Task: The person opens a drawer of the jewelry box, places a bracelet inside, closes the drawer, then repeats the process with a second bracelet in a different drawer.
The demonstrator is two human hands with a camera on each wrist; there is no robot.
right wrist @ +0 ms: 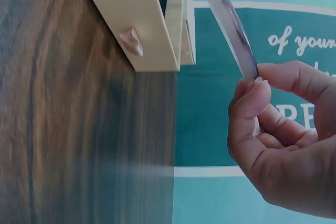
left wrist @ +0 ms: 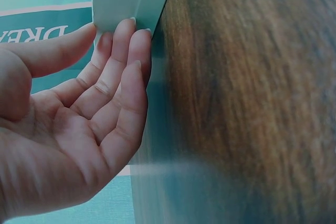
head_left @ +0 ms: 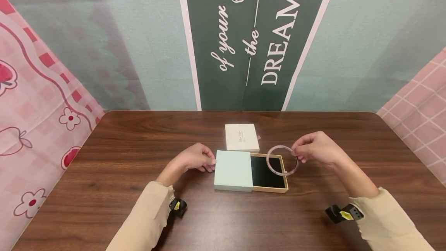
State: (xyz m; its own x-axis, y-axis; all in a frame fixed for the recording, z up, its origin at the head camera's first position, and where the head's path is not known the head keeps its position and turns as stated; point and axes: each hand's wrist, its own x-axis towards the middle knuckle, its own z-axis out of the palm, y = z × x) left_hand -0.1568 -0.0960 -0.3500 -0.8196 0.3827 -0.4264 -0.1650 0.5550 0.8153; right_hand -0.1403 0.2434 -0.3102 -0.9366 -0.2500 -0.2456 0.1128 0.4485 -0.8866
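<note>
A pale mint sliding box (head_left: 233, 169) lies on the table, its cream drawer (head_left: 270, 189) with black lining pulled partly out to the right. My left hand (head_left: 198, 158) rests its fingertips against the left end of the mint sleeve; in the left wrist view the thumb (left wrist: 63, 51) sits at the edge and the fingers are gently bent. Between thumb and fingers my right hand (head_left: 318, 148) pinches a translucent pale-purple bangle (head_left: 271, 169) by its right side. The bangle hangs tilted over the drawer. In the right wrist view a pinkish ribbon tab (right wrist: 131, 42) shows on the drawer front.
A smaller white box (head_left: 241, 136) with gold lettering lies just behind the mint box, a pink tab at its right side. The brown wooden table (head_left: 122, 142) ends at a printed cloth backdrop (head_left: 244, 96), with pink cloths at both sides.
</note>
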